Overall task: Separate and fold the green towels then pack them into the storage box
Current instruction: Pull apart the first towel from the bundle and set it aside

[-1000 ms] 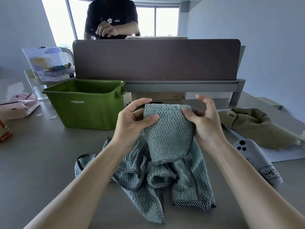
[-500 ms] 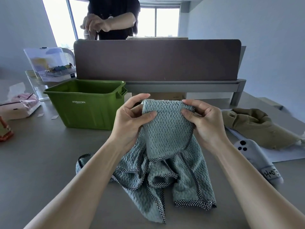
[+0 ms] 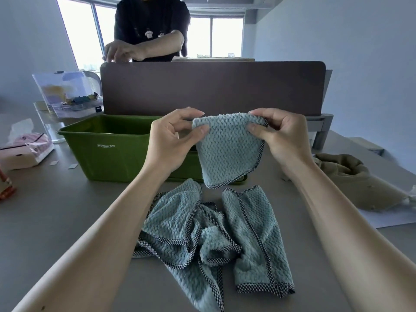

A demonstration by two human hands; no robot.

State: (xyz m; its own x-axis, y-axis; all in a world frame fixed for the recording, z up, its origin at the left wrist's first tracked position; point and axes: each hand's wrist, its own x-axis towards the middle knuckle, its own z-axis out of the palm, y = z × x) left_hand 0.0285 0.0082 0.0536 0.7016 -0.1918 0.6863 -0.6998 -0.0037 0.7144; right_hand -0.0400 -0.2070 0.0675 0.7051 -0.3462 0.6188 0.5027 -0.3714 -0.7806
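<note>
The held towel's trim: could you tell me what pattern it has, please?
A small black-and-white check along the towel trim, clearest in the head view.

Brown partition [image 3: 211, 88]; person in black shirt [image 3: 150, 25] beyond; olive cloth [image 3: 351, 181] right; tissue pack [image 3: 24, 149] left.

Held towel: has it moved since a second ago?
Yes, upward. The held towel topped out below the rim of the storage box; now its top reaches the bottom edge of the brown divider, and its hem hangs clear of the towel pile.
</note>
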